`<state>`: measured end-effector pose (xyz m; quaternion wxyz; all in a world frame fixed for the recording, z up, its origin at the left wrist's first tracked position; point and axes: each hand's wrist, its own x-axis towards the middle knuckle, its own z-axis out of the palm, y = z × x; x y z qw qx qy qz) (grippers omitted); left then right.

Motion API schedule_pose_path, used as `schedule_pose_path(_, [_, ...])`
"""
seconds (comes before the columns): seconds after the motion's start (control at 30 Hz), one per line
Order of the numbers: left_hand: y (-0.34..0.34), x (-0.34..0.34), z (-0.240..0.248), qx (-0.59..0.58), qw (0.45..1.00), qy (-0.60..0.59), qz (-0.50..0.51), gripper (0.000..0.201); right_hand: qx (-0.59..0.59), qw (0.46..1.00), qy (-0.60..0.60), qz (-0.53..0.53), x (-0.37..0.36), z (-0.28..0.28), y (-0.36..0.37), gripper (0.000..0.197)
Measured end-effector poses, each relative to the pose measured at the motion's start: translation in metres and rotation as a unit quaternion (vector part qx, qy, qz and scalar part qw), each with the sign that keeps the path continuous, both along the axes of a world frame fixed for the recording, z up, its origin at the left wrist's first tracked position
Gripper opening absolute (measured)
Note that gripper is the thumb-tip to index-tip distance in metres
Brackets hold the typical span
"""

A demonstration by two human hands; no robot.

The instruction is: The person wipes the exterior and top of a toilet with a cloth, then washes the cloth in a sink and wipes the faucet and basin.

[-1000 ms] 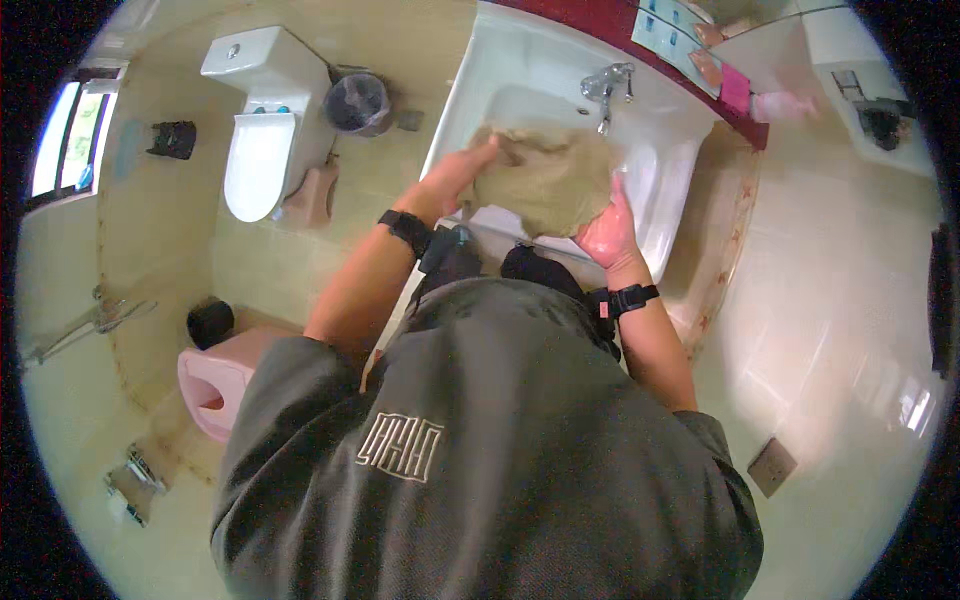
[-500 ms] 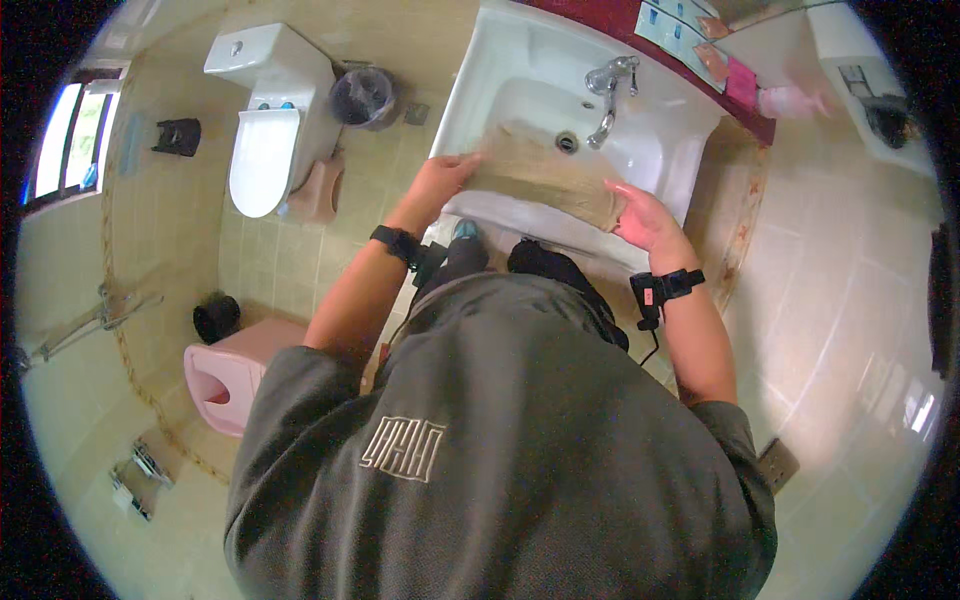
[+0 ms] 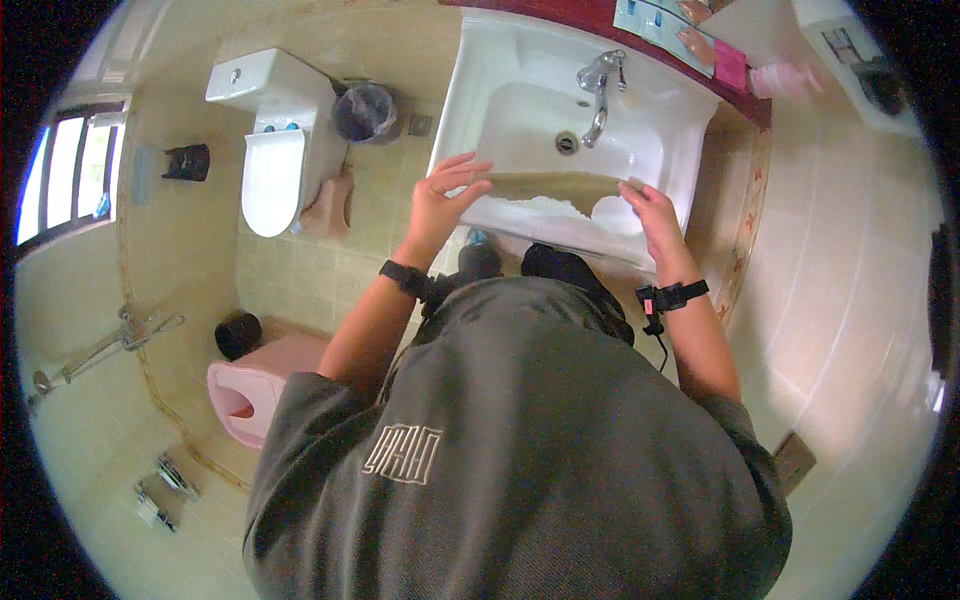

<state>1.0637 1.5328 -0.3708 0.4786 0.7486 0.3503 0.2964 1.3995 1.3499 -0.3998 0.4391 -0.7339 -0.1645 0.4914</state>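
A thin olive-brown cloth stretches sideways between my two hands, over the front part of the white washbasin. My left hand pinches its left end between thumb and fingers, with the other fingers raised. At the other end my right hand grips the cloth's corner with thumb and fingertips. The cloth looks like a narrow band from here, and the bright white of the basin shows along its near edge. Behind it stands the chrome faucet, near the drain.
A dark red counter with packets and a pink item runs behind the basin. To the left are a white toilet and a lined waste bin. A pink stool stands on the tiled floor nearer me.
The cloth, blurred and spread wide before, now shows as a narrower band. My left hand's fingers have lifted and spread more. The whole view has shifted slightly.
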Motion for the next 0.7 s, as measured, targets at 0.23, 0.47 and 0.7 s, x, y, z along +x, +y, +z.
schedule_pose_path(0.23, [-0.004, 0.017, 0.1, -0.021, 0.99, -0.14, 0.024, 0.008, 0.347, 0.938, -0.001, 0.012, 0.03, 0.056, 0.009, 0.049])
schedule_pose_path(0.47, [0.006, 0.044, 0.173, 0.004, 0.957, -0.29, 0.033, 0.031, 0.54, 0.829, 0.146, 0.0, 0.035, 0.165, 0.018, 0.065])
schedule_pose_path(0.7, [0.048, 0.066, 0.119, -0.119, 0.965, -0.217, 0.09, 0.034, 0.367, 0.904, 0.205, -0.07, 0.007, 0.151, 0.063, 0.044])
